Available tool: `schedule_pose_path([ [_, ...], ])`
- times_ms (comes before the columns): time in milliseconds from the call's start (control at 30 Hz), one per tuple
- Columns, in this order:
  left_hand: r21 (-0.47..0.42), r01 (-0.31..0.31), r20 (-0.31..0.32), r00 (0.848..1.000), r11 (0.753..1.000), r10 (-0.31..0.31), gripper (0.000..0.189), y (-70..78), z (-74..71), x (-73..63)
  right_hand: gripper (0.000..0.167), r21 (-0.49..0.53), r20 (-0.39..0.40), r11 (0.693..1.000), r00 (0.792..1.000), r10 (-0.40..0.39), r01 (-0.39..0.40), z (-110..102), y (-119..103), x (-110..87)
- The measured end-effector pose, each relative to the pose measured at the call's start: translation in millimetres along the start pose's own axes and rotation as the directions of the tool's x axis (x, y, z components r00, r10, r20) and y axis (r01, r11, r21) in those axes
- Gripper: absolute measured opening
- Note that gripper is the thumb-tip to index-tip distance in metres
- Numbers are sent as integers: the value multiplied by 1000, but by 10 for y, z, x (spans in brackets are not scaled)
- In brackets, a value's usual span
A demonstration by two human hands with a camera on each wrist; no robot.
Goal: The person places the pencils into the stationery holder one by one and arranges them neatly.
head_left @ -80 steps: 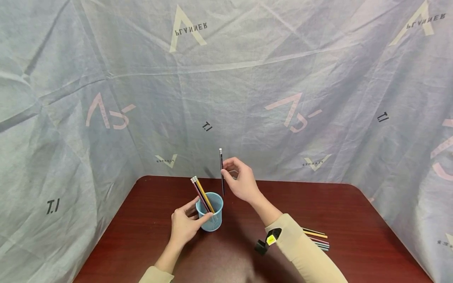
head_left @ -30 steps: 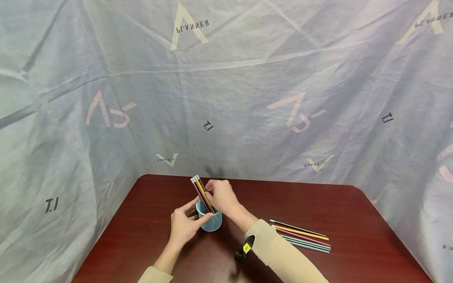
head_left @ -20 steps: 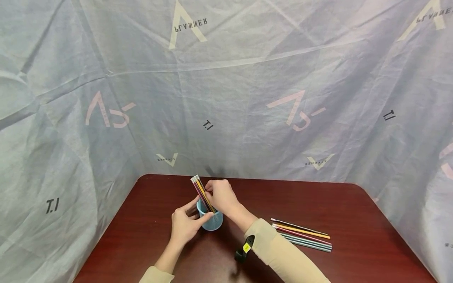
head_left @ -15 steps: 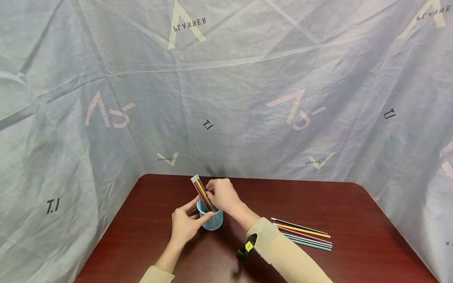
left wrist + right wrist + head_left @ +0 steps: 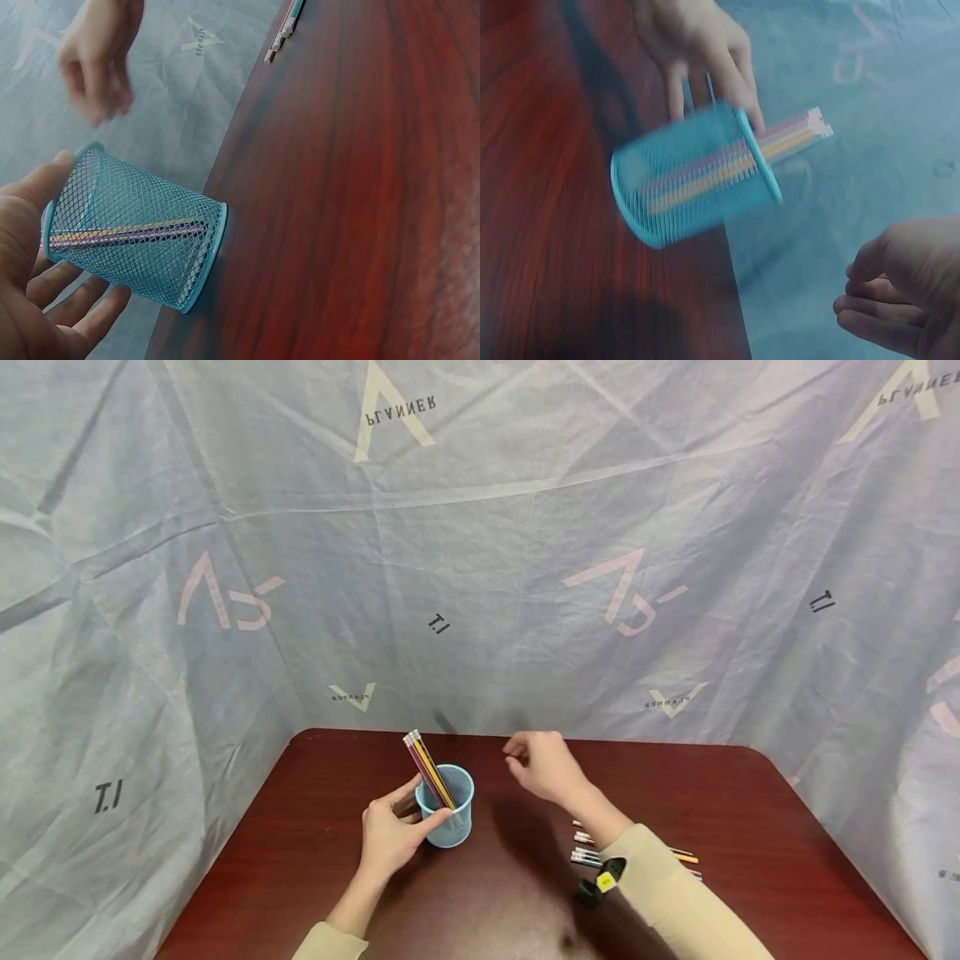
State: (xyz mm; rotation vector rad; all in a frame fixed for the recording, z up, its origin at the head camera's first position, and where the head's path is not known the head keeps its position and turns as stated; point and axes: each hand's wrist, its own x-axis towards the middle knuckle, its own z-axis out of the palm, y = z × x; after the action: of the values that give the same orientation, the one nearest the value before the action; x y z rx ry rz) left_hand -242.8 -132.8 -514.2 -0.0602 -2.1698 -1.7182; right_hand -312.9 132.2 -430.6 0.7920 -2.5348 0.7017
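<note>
A light-blue mesh pencil cup (image 5: pixel 459 828) stands upright on the table. My left hand (image 5: pixel 390 837) grips it near the rim, thumb on the near side and fingers round the left. Several pencils (image 5: pixel 424 767) with white-tipped ends lean together to the left inside it; dark, red and yellow ones show through the mesh in the right wrist view. My right hand (image 5: pixel 550 767) hovers to the right of the cup, apart from it, its fingers loosely bent around nothing. More pencils (image 5: pixel 588 857) lie on the table, partly hidden under my right forearm.
The dark red table (image 5: pixel 337 777) ends at a grey fabric backdrop (image 5: pixel 480 568) printed with letters, behind and on both sides. A black strap with a yellow tag (image 5: pixel 606 882) sits on my right wrist.
The right hand lowered a dark pencil into the cup among the others, let it go, and has drawn away to the right. The left hand has stayed at the cup.
</note>
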Motion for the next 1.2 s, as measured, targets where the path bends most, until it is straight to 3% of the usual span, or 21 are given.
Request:
schedule_pose_path([
  [200,-3,-10,0,1000,1000,10,76,-7,3,0,5,-73,39,993,994,98,-95,-260,487,-314],
  [500,-10,-8,14,1000,1000,8,76,-4,16,-11,8,-188,133,973,978,161,-135,-530,1017,-905],
  [600,-10,-11,13,1000,1000,11,76,1,8,-7,10,-207,195,968,963,185,-144,-592,1091,-1084],
  [800,-16,-1,7,1000,1000,1,77,3,-22,9,10,-141,331,978,924,193,-153,-647,1138,-1306],
  [1200,-16,10,13,1000,1000,-10,77,-3,-21,0,12,-110,389,990,913,121,-84,-546,1185,-1435],
])
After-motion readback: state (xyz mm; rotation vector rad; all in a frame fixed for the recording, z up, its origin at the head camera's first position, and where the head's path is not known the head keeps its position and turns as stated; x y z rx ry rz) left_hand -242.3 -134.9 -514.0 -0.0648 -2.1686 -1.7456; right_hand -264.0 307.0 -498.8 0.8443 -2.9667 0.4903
